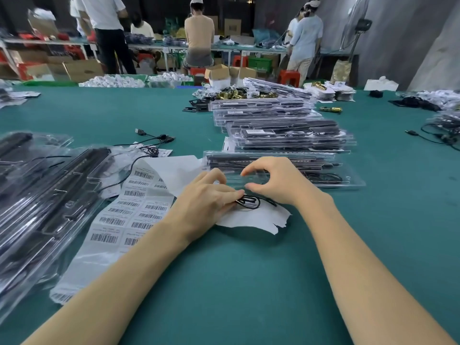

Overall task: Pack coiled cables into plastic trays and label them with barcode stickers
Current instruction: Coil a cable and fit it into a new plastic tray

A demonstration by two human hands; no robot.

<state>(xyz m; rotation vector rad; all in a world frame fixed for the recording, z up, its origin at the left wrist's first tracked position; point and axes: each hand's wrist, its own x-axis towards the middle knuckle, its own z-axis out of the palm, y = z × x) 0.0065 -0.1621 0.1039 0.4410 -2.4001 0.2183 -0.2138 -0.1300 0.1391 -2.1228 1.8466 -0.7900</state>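
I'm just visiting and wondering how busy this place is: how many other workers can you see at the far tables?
4. One in a white shirt stands far left, one sits low beside them, one sits centre on a red stool, one stands right. Others may be hidden.

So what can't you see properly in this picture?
All in the head view:
- Barcode stickers: print too small to read.
- Left hand fingertips: hidden against the black cable, so its grip is unclear.
- Tray stack at left: cut off by the edge.
- Nearest clear tray: right hand covers part.
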